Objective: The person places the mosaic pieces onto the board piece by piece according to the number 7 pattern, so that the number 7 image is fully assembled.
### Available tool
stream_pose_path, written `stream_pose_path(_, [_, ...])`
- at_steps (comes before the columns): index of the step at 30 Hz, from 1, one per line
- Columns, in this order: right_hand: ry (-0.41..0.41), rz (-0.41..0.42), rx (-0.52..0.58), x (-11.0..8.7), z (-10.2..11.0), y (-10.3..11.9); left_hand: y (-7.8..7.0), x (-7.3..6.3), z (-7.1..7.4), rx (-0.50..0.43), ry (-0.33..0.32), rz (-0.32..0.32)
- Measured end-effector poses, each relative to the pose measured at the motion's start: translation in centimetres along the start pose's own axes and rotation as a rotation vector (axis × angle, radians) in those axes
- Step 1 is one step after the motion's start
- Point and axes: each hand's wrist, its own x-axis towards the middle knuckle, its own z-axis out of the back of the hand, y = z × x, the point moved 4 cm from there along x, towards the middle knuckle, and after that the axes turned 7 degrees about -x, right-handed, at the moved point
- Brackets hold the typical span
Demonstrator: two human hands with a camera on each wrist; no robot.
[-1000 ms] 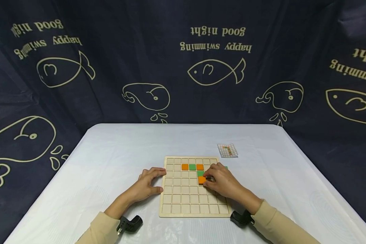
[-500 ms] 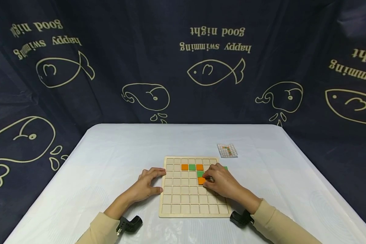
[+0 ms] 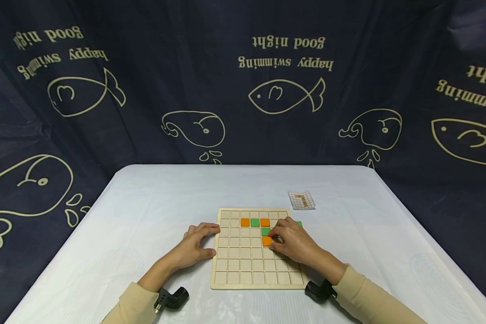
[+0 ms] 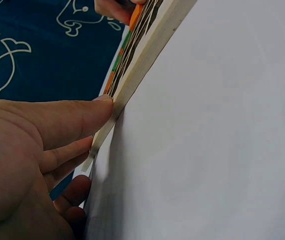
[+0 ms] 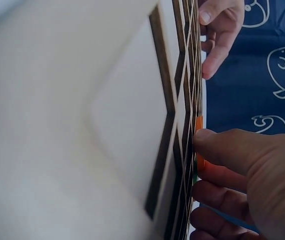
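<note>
A square wooden grid board [image 3: 243, 264] lies on the table. Near its far side, an orange tile [image 3: 245, 222], a green tile [image 3: 254, 222] and another orange tile [image 3: 265, 222] form a row. Below the last of these sits another green tile [image 3: 265, 231]. My right hand [image 3: 297, 241] pinches a further orange tile [image 5: 199, 123] between thumb and index finger, in the cell just below that green one. At the board's left edge, my left hand [image 3: 192, 245] rests with fingers extended, the thumb [image 4: 77, 117] touching the wooden rim.
Beyond the board's far right corner lies a small paper card [image 3: 301, 200] printed with a coloured grid pattern. A loose green tile [image 3: 299, 223] peeks out behind my right hand. A dark cloth with fish drawings hangs past the table's far edge.
The pinched orange tile has shifted slightly left and toward me, and now lies flatter in its cell. My left hand stays where it was.
</note>
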Motion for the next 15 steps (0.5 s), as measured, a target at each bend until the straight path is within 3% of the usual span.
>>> stream_pose_path(15, [-0.009,-0.002,-0.017,0.01,-0.10,-0.01,-0.03,-0.02,0.02,0.000,-0.007,-0.008])
